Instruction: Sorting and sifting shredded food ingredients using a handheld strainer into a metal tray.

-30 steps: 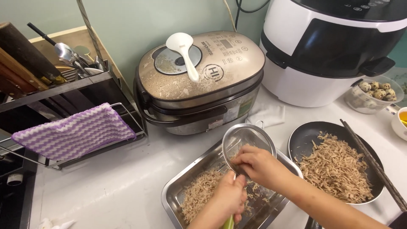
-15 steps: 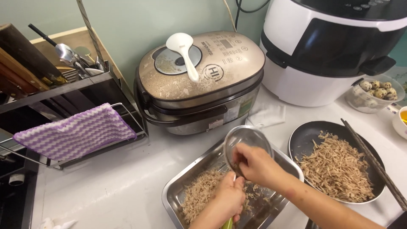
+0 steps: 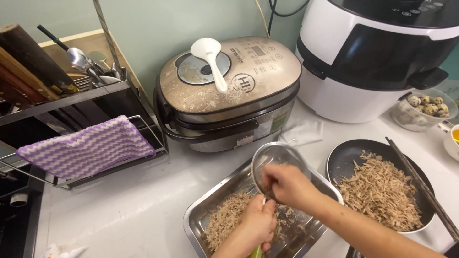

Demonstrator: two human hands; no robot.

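A round wire-mesh strainer [image 3: 277,160] is held tilted over a rectangular steel tray [image 3: 198,217] that has shredded brown food [image 3: 224,215] spread in it. My left hand [image 3: 258,222] is shut on the strainer's green handle low in the view. My right hand [image 3: 287,184] reaches across from the right and touches the strainer's mesh at its near rim, fingers curled against it. To the right, a black pan [image 3: 344,157] holds a heap of the same shredded food.
A rice cooker [image 3: 229,91] with a white paddle [image 3: 210,59] on its lid stands behind the tray. A white and black appliance [image 3: 373,57] is at the back right, with a bowl of speckled eggs [image 3: 423,110]. Chopsticks [image 3: 420,184] lie across the pan. A purple cloth [image 3: 86,148] hangs on the rack at left.
The strainer has tipped and shifted slightly left over the tray, and my right hand has moved up along its rim. My left hand stays on the handle.
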